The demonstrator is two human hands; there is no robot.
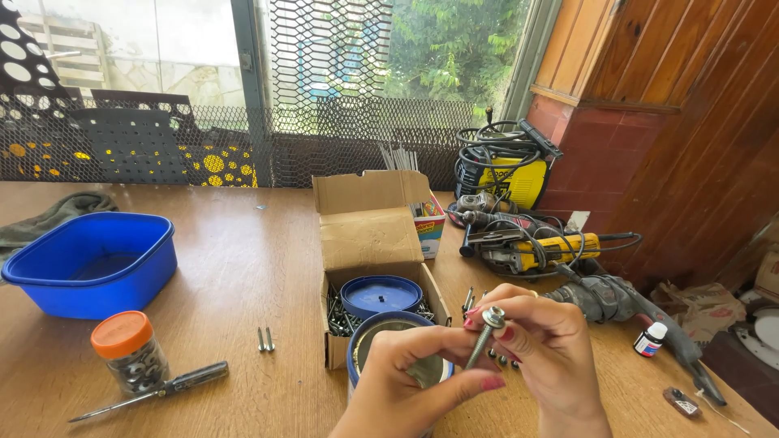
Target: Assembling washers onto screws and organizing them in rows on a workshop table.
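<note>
the left hand [406, 377] and right hand [545, 345] meet low in the middle of the view, above the wooden worktop [243, 268]. between them they pinch a bolt [484, 334] with a washer [492, 316] sitting at its head end; the left fingertips grip the shank, the right fingers close around the head, so the bolt is tilted up where it can be seen. just beneath sits an open round tin [398, 349], its blue lid [380, 295] resting on the screws in a cardboard box [369, 243] behind it. two loose bolts [265, 339] lie to the left, near a screwdriver [154, 391] and an orange-capped jar [130, 350]. a blue tub [93, 264] stands further left; power tools [535, 247] crowd the right side.
</note>
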